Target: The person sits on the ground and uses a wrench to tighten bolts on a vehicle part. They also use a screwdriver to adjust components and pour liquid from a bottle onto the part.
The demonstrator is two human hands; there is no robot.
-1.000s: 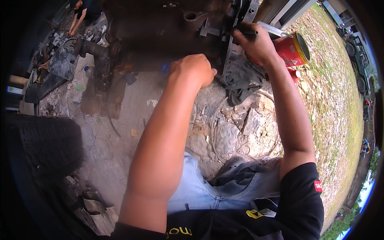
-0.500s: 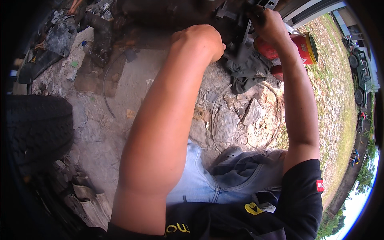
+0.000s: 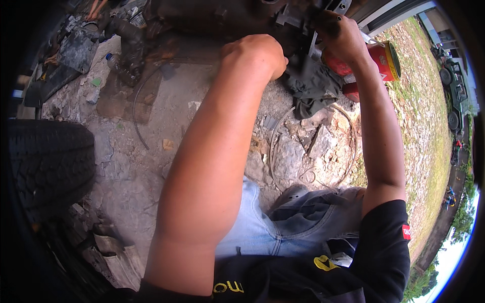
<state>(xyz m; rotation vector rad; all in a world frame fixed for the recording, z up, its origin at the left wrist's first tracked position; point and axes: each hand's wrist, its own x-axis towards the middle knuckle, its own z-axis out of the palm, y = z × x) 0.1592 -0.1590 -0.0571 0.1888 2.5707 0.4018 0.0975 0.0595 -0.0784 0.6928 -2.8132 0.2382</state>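
Working on the metal part [image 3: 298, 20] at upper centre of the frame, probably fastening or loosening; steady grip and fine turning called for next. Left hand [image 3: 255, 53] fisted beside it, fingers curled, contents hidden; right hand [image 3: 341, 35] clenched around something dark. Part grey, greasy, half in shadow, above rag [image 3: 310, 88] and red can [image 3: 379, 60].

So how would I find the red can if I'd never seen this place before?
Look to the top right, where the bare stony ground meets the grass. There the person's right hand grips a dark metal part, and the red can lies tipped on its side just behind that wrist. It is the only bright red, round thing there, with a yellow rim, beside a dark crumpled rag.
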